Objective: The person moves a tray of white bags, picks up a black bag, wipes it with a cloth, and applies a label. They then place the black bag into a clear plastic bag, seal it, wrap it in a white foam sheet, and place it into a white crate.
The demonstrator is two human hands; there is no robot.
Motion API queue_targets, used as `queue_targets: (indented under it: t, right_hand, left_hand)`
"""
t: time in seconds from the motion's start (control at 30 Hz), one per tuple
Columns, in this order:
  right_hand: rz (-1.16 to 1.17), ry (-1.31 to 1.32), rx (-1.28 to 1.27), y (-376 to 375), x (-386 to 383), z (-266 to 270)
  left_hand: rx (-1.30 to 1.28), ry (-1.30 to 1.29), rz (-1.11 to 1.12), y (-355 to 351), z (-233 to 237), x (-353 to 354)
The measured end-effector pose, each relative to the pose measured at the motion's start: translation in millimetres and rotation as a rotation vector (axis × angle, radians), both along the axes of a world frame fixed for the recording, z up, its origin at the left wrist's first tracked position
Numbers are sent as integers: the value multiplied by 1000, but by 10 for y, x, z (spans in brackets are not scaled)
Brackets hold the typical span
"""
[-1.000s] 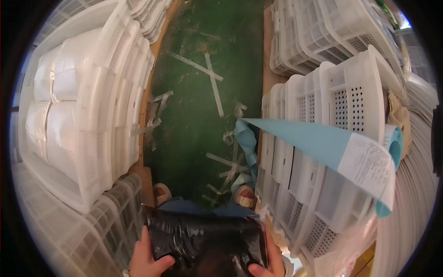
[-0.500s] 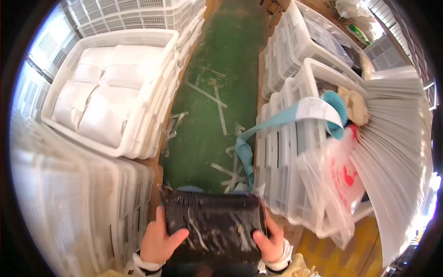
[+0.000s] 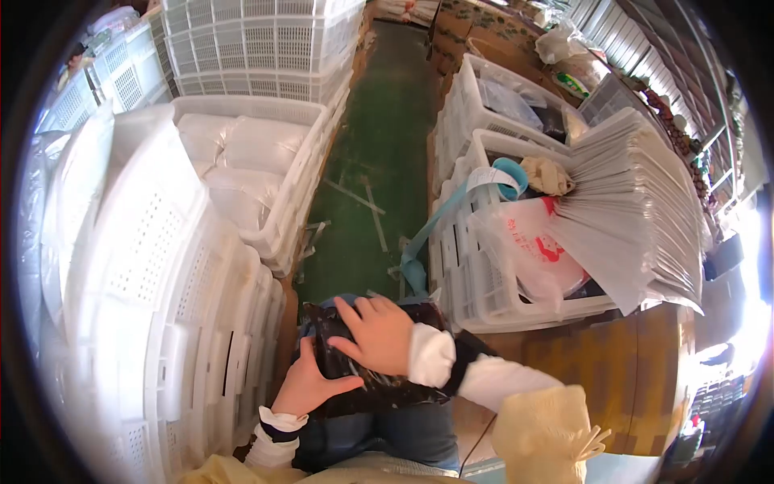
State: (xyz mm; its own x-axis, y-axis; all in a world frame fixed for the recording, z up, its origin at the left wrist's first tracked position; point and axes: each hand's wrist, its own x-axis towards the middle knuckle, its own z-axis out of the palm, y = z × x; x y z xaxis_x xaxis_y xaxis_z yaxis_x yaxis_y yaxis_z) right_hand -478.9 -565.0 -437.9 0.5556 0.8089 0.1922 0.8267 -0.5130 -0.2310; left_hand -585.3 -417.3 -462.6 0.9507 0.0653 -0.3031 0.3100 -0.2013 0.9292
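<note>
A black plastic-wrapped package with a shiny, creased surface rests on my lap. My left hand grips its left side, the thumb lying over the top and the fingers along the edge. Across the package's upper left part lies my right hand, its fingers apart and stretched toward the left edge, close to the left hand. The right forearm reaches over the package's right side and hides part of it. What is inside the black wrapping cannot be seen.
Stacked white plastic crates line the left; one crate holds white wrapped bundles. On the right, a crate carries a red-printed plastic bag, a blue ribbon roll and fanned white sheets. Tape strips lie on the green floor.
My right hand has left the package's right edge and moved left onto its top. The left hand stays at the left side. The head view has shifted, showing more of the surroundings.
</note>
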Motion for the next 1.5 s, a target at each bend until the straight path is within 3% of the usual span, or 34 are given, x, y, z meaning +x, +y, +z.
queue_targets:
  t: [0.07,0.13,0.23,0.3,0.4,0.5,0.57,0.63,0.67,0.73,0.8,0.87,0.9,0.93,1.0,1.07,1.2,1.33,1.37,1.43,1.47,1.5]
  right_hand:
    - [-29,200,-168,179,37,95]
    - [-11,124,-89,156,60,-67]
    - [-23,143,-45,-230,135,45]
    - [-59,44,-15,-595,127,-15]
    - [-129,-71,-32,-980,-15,76]
    - [-237,-32,-256,-1111,-32,245]
    - [-242,-160,-91,-910,196,888]
    - [-331,-123,-142,-647,512,1768]
    - [-455,-453,51,-513,683,1917]
    - [-484,-194,289,-385,1256,2345]
    - [-361,-292,510,-421,1999,2361]
    - [-550,-278,383,-617,2720,2118]
    - [-722,-240,218,-910,3279,1740]
    - [-878,-187,134,-1243,3540,1448]
    - [-1125,-83,-185,-1431,2874,1729]
    - [-1307,8,-287,-1502,2655,1704]
    - [-1273,-70,-207,-2384,3376,798]
    - [-1261,-132,-70,-2365,3226,894]
    - [-1204,-70,-145,-2048,2958,1414]
    - [-1259,-192,302,-2090,3320,1534]
    - [-925,-455,591,-2083,3393,1590]
    - [-963,-544,530,-1998,3483,1722]
  left_hand:
    - [69,52,17,14,41,-12]
    - [141,117,30,-1,142,20]
    - [130,-17,69,8,-63,-24]
    - [124,-10,163,-77,195,37]
    - [850,-395,113,-109,333,211]
    - [961,-448,-307,-39,394,536]
    - [921,-465,-560,0,324,807]
    - [799,-255,-763,-73,440,1100]
    - [735,-152,-855,-106,490,1234]
    - [669,-185,-1001,-203,401,1428]
    - [520,-221,-1103,-337,239,1584]
    - [508,-87,-1180,-472,380,1648]
    - [538,-21,-1249,-493,344,1713]
    - [529,-14,-1249,-483,300,1760]
    - [497,1,-1246,-478,195,1801]
    - [394,57,-1238,-436,193,1840]
    - [433,29,-1136,-393,286,1837]
    - [495,41,-905,-271,228,1700]
    - [447,39,-785,-217,242,1617]
    - [440,22,-548,-109,230,1431]
    - [428,64,-444,-83,336,1332]
    - [368,-12,-326,-13,95,1221]
